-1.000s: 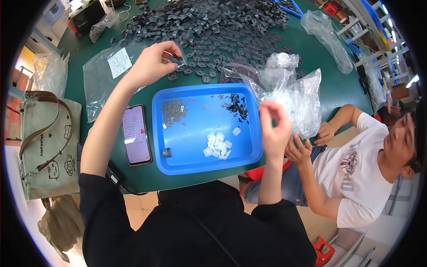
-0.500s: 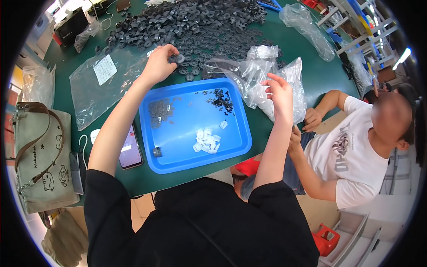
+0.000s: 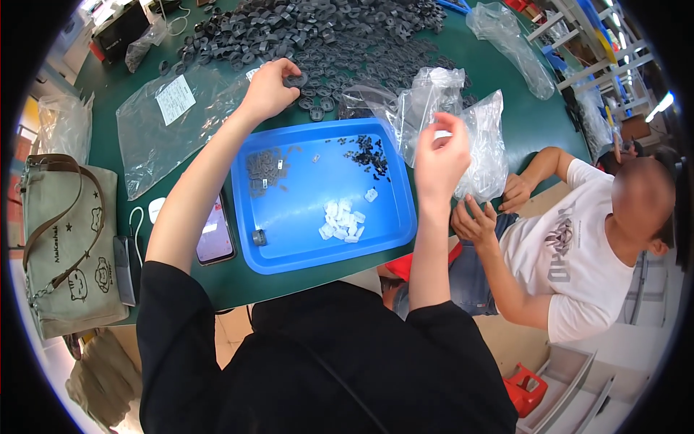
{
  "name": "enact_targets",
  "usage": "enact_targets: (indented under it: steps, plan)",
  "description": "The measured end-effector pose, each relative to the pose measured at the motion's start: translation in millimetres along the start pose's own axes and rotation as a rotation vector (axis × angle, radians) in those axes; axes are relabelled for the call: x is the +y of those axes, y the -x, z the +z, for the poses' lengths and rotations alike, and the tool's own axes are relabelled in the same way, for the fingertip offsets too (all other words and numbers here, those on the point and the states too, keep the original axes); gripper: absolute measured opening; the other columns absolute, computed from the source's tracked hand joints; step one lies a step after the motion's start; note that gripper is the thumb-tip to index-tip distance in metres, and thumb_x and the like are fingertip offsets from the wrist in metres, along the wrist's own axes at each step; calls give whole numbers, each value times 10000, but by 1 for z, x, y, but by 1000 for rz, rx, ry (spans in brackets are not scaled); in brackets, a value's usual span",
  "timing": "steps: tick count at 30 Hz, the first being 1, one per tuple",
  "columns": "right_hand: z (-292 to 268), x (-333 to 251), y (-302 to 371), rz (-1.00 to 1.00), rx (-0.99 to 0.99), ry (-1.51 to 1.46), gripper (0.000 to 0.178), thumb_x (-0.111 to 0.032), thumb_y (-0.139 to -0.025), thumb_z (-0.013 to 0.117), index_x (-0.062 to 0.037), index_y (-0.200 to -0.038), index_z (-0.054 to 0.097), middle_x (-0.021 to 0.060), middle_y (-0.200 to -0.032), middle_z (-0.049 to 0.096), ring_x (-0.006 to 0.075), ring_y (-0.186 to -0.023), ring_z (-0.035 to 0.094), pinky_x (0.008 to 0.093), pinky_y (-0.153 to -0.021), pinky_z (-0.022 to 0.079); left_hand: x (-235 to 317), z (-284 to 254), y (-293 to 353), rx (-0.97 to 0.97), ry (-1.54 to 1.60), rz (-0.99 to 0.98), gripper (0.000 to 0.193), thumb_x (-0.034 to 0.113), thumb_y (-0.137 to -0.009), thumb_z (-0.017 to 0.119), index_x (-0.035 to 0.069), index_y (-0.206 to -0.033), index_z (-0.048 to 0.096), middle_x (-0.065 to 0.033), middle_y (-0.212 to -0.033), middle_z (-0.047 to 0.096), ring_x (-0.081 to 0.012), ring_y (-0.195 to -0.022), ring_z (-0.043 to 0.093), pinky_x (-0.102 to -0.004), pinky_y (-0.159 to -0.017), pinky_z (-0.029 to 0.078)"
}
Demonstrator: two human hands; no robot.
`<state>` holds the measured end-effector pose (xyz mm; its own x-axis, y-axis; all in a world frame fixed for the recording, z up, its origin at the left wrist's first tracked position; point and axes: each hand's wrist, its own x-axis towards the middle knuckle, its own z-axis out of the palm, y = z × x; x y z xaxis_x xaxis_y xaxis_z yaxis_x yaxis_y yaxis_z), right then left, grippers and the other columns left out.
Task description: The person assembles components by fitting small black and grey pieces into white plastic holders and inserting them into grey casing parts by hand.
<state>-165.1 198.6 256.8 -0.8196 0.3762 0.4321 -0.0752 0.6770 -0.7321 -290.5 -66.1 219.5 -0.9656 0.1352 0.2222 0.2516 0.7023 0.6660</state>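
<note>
On the green worktop [image 3: 535,126], the left hand [image 3: 271,90] reaches beyond the blue tray's [image 3: 325,265] far edge, thumb and forefinger part-closed about a dark ring part [image 3: 297,79] beside the heap [image 3: 289,32] towards the worktop's far edge, though whether it is gripped I cannot tell. The right hand [image 3: 442,163] is just outside the tray's right edge, near a clear bag [image 3: 486,155], fingers loosely curled, any hold unclear. A light rim pinch, kept clear of the loose white pieces [image 3: 341,220] towards the tray's near edge, should suit
</note>
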Motion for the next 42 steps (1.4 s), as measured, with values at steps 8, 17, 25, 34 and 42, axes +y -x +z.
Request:
enact_targets:
  steps: [8, 17, 25, 34, 42]
  plan:
    - [29, 22, 34, -343, -496, 441, 155, -82, -767, 629, -36, -914, 641, 109, -863, 613, 326, -809, 619, 422, -718, 508, 1, 10, -3, -61, 62, -34, 305, 146, -684, 665, 34, -965, 631, -72, -805, 642, -159, -701, 610, -283, -697, 490]
    - [30, 23, 31, -315, -543, 469, 108, -55, -779, 586, -47, -880, 624, 119, -856, 609, 330, -799, 616, 424, -698, 505, -1, 15, -2, -37, 102, -15, 312, 193, -652, 721, 28, -909, 658, -99, -817, 661, -229, -812, 648, -324, -779, 499]
    - [45, -24, -8, -415, -462, -36, 167, -47, -792, 566, -72, -942, 634, 105, -836, 586, 282, -730, 615, 376, -662, 499, 0, 3, 2, -223, 281, -133, 369, 113, -673, 723, 32, -1026, 648, -74, -868, 660, -145, -831, 637, -292, -791, 496]
    - [116, -49, -39, -78, -704, -521, 187, -39, -812, 576, -7, -981, 649, 68, -869, 626, 153, -798, 655, 282, -692, 544, 23, -31, 53, -118, 509, -68, 315, 16, -738, 707, -2, -1044, 631, -66, -987, 677, -96, -882, 620, -256, -809, 508]
    - [50, -85, 6, 200, -577, -1006, 150, 33, -841, 618, 45, -988, 589, 116, -920, 629, 184, -809, 667, 271, -686, 547, 94, -38, 137, 282, 520, 12, 309, 14, -703, 711, 25, -1007, 657, -88, -990, 621, -178, -900, 620, -284, -814, 505]
